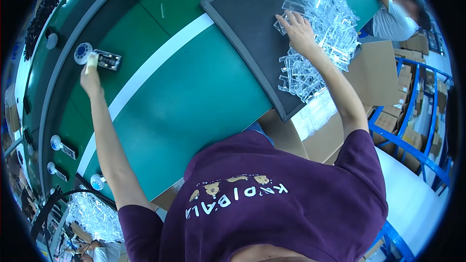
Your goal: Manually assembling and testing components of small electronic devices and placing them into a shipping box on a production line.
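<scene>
My left hand (91,80) reaches over the green belt at the left, its fingers closed at the neck of a small device. That device has a round white-and-blue head (83,53) and a dark rectangular body (108,60) with parts showing inside. A pale yellow piece (91,62) shows at my fingertips; whether it is held or worn I cannot tell. My right hand (301,31) rests at the left edge of a heap of clear plastic frames (335,29), fingers spread. One clear frame (280,27) lies just under its fingertips.
The heap lies on a grey-rimmed dark tray (238,17). More round-headed devices (63,146) sit along the belt at lower left, near another clear-plastic heap (94,216). Cardboard boxes (381,75) and blue racking (405,138) stand right. A co-worker (395,17) is at upper right.
</scene>
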A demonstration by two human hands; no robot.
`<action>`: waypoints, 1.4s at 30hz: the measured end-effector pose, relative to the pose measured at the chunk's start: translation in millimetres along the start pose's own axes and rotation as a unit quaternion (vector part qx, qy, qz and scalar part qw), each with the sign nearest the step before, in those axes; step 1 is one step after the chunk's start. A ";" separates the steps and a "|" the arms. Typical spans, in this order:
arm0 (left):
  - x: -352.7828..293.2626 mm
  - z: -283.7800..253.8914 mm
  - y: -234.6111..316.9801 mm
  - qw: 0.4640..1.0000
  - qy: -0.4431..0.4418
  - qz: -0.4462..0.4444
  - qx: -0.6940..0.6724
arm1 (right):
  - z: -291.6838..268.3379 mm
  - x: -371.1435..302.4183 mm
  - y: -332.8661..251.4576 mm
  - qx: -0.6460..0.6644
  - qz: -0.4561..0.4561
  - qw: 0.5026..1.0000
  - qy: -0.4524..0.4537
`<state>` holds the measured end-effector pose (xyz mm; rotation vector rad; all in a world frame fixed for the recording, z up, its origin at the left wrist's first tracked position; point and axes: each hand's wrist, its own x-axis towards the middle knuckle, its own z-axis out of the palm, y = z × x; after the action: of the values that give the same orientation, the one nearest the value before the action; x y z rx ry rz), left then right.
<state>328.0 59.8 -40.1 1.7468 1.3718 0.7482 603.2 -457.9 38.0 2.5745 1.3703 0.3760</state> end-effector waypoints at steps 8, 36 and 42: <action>-56.5 -258.9 -168.8 0.691 0.475 -0.082 0.538 | -5.3 13.8 8.7 0.037 -0.085 0.994 -0.065; -196.3 -82.0 -9.9 0.973 -0.081 -0.112 -0.186 | -53.6 -32.0 -289.4 0.330 0.052 0.943 0.001; -212.7 -79.3 0.7 0.898 -0.085 -0.182 -0.391 | -96.1 -32.3 -291.9 0.513 0.015 0.858 0.033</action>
<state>211.0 -129.3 5.3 0.8664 1.0208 0.7658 327.3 -318.8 39.5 3.3903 1.9152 -0.4173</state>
